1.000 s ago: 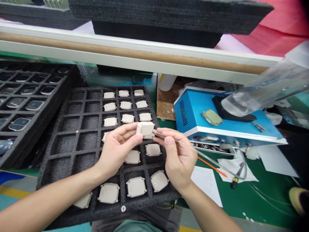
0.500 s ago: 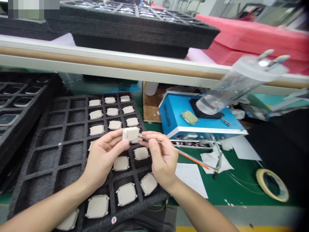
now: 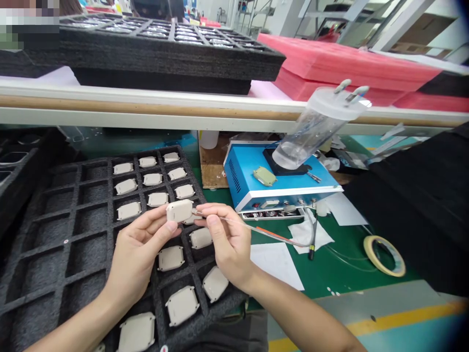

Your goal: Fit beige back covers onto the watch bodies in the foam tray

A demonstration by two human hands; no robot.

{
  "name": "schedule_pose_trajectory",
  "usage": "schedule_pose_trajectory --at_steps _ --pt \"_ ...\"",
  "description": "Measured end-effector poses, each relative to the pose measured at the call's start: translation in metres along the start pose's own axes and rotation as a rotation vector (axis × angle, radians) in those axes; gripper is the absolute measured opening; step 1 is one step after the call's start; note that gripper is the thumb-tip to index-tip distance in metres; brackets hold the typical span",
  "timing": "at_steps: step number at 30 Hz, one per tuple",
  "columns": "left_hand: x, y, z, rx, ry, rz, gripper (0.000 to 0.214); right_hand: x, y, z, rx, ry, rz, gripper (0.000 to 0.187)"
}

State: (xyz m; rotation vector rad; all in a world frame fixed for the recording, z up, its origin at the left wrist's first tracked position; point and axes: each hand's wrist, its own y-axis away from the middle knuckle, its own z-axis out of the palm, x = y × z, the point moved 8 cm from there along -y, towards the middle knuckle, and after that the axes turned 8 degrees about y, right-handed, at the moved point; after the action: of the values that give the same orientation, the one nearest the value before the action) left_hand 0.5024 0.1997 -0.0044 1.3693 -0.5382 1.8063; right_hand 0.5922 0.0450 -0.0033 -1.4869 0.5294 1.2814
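Note:
My left hand point(image 3: 134, 259) holds a beige watch case point(image 3: 179, 210) between thumb and fingers, tilted up above the tray. In my right hand point(image 3: 232, 244) is a thin dispensing needle on a clear tube point(image 3: 249, 226), pinched like a pen. Its tip points at the right edge of the case; whether they touch I cannot make out. Beneath both hands lies a black foam tray point(image 3: 66, 281). Several beige watch cases point(image 3: 182, 305) sit singly in its right-hand pockets, and the pockets on the left are bare.
Behind and right stands a blue machine point(image 3: 289, 189) bearing a clear cylinder point(image 3: 306, 137) and a greenish watch case point(image 3: 264, 176). White paper point(image 3: 276, 264), a crumpled tissue point(image 3: 320, 237) and a tape roll point(image 3: 369, 259) lie on the green mat. A shelf edge point(image 3: 146, 118) crosses behind.
The whole view has shifted, so the tray, machine and hands appear farther left. Both hands keep their hold, with the needle still at the case's right edge.

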Motion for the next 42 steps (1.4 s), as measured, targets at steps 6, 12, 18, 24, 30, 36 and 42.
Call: schedule_pose_trajectory --at_steps 6,12,18,24,30,36,42 --pt "-0.0001 -0.0001 -0.0007 -0.01 -0.009 -0.001 0.043 -0.0009 -0.0005 0.0009 -0.002 -0.005 -0.004 0.017" --pt "-0.0011 -0.0007 -0.0009 -0.003 0.008 -0.008 0.041 0.0012 0.0008 0.0009 0.0 0.0 0.01 0.017" --pt "0.0 0.0001 0.0013 -0.009 0.023 -0.013 0.037 0.0002 -0.0001 0.0007 0.003 0.005 0.009 0.017" --pt "-0.0008 0.0002 0.0006 -0.017 0.016 -0.018 0.037 -0.0006 -0.0004 0.0005 0.002 0.007 0.008 0.017" --pt "-0.0004 -0.0001 0.0004 -0.014 0.003 -0.017 0.04 -0.0021 -0.0007 0.0001 0.003 0.027 0.0 0.018" --pt "0.0001 0.0014 -0.0006 -0.015 -0.003 -0.015 0.041 -0.0021 -0.0013 0.0008 0.004 0.025 0.002 0.018" --pt "-0.0007 0.0003 -0.0006 -0.006 -0.008 -0.016 0.043 -0.0016 -0.0014 0.0006 0.005 0.038 0.002 0.019"
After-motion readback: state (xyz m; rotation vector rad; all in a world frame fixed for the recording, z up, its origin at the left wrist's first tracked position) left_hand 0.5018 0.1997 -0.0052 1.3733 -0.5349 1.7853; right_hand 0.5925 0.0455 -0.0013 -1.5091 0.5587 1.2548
